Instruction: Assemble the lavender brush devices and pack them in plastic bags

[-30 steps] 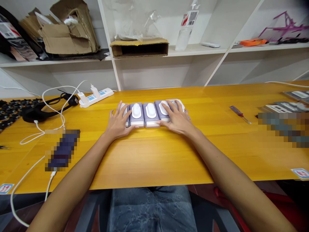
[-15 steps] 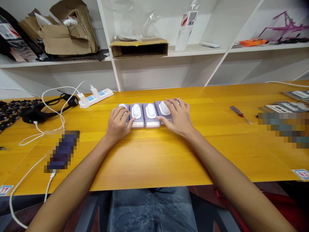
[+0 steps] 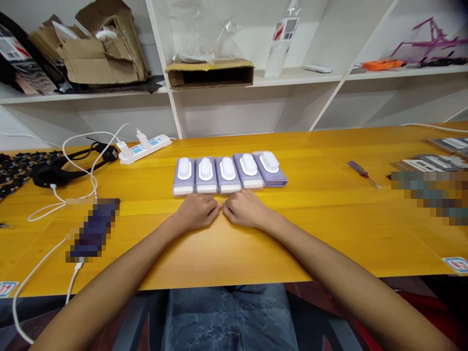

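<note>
Several lavender, box-like items, each with a raised white oval piece on top, stand side by side in a row on the table. The leftmost lavender item [image 3: 184, 187] and its neighbours have a pale front end; the rightmost lavender item [image 3: 277, 179] sits turned at an angle and shows a plain lavender end. Just in front of the row, my left hand [image 3: 197, 210] rests on the table, curled into a fist. Knuckle to knuckle beside it lies my right hand [image 3: 243, 208], closed the same way. Nothing shows in either fist.
A white power strip [image 3: 146, 148] with plugs and cables lies back left, near a black headset-like device [image 3: 54, 170]. A blurred-out phone [image 3: 95, 229] is at left. Toward the right lies a screwdriver [image 3: 363, 174]. Shelves behind hold a cardboard box [image 3: 210, 75] and a bottle [image 3: 282, 46].
Both hands have left the ends of the row, drawn back toward me and inward, and closed into fists. The rightmost item, hidden before by my right hand, now shows.
</note>
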Action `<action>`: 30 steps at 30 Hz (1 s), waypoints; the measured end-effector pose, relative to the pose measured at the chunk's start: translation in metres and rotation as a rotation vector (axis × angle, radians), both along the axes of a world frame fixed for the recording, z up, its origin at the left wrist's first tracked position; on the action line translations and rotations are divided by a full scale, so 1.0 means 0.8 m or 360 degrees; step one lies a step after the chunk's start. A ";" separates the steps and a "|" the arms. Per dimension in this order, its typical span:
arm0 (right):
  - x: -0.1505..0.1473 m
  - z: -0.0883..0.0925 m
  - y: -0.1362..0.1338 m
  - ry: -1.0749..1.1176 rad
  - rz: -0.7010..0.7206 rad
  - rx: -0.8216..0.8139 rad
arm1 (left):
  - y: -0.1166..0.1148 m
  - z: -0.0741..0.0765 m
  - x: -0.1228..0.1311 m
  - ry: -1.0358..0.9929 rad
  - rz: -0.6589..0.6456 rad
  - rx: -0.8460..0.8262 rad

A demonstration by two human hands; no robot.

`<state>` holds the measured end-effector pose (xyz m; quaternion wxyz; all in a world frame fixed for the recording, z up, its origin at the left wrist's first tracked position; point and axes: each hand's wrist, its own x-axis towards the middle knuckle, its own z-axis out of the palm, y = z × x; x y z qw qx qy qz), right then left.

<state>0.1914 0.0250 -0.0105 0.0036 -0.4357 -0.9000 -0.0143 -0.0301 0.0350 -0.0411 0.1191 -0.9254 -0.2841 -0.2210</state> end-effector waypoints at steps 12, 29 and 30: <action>0.001 0.004 0.002 -0.0033 -0.0020 -0.0102 | -0.003 0.005 -0.002 0.0063 0.0068 -0.0215; 0.014 0.052 0.034 0.0411 -0.0095 0.0354 | -0.007 0.006 0.000 0.0043 0.0086 -0.0303; 0.016 0.070 0.049 0.0540 -0.0118 0.0519 | -0.008 0.006 0.000 0.0040 0.0091 -0.0310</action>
